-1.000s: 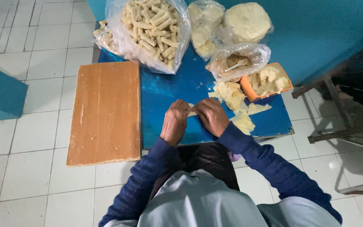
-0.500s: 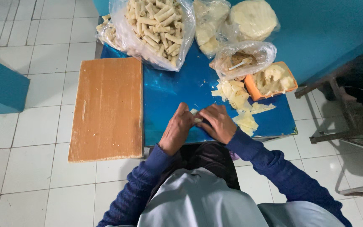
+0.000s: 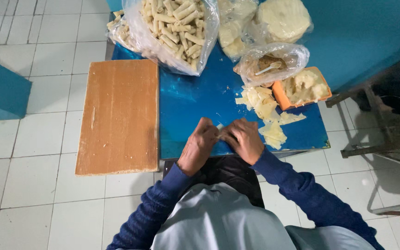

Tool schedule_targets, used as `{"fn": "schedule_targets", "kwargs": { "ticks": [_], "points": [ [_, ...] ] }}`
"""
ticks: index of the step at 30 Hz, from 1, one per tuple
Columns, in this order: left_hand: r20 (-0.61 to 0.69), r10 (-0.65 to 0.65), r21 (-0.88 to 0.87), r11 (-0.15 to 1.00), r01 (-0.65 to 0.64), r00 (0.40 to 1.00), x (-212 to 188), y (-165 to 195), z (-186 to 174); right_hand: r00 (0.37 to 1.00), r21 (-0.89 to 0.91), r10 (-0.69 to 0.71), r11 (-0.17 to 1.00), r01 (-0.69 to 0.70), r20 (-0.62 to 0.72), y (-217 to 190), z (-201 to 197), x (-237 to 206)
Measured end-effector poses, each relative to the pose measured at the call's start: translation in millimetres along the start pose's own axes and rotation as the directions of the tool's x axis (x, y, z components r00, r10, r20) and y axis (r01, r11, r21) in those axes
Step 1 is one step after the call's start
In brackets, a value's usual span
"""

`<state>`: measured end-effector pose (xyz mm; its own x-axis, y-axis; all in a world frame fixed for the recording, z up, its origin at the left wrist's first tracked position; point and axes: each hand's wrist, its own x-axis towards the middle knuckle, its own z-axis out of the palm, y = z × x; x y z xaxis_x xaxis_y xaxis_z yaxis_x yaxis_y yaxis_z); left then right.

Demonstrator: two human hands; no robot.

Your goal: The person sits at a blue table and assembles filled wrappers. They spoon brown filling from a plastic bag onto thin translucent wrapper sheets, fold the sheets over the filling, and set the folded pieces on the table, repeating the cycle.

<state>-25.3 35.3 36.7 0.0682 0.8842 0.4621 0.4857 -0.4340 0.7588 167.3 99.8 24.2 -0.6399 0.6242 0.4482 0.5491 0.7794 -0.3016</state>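
Note:
My left hand and my right hand are pressed together over the near edge of a blue table. Both close on a small pale wrapper roll, of which only a sliver shows between the fingers. A heap of pale wrapper sheets lies just right of my right hand. Behind it stands an orange tray of pale filling. At the far side sits a clear bag of finished pale rolls.
A bare wooden board lies left of the table. A clear bag with a white spoon and two bags of pale dough sit at the back right. White floor tiles surround the table; metal legs stand at the right.
My hands have stayed together on the roll, their fingers shifting slightly around it. The view has drifted a little; the bags, tray and board have not moved.

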Motion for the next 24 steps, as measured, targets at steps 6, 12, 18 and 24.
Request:
{"fn": "schedule_targets", "kwargs": {
  "ticks": [6,12,18,24],
  "points": [
    [-0.037,0.064,0.165,0.985,-0.057,0.997,8,-8,3,0.992,-0.090,-0.013,0.996,0.002,-0.125,-10,-3,-4],
    [-0.071,0.067,0.243,0.969,-0.048,0.995,8,1,-1,0.985,-0.188,-0.076,0.981,0.046,-0.157,-13,-6,-3],
    [-0.082,0.075,0.402,0.915,-0.036,0.994,13,3,0,0.978,-0.225,-0.060,0.974,0.015,-0.198,-16,-9,-7],
    [-0.103,0.058,0.411,0.911,-0.011,0.993,18,1,5,0.995,-0.325,-0.035,0.946,0.003,-0.095,-17,-6,-10]
  ]
}}
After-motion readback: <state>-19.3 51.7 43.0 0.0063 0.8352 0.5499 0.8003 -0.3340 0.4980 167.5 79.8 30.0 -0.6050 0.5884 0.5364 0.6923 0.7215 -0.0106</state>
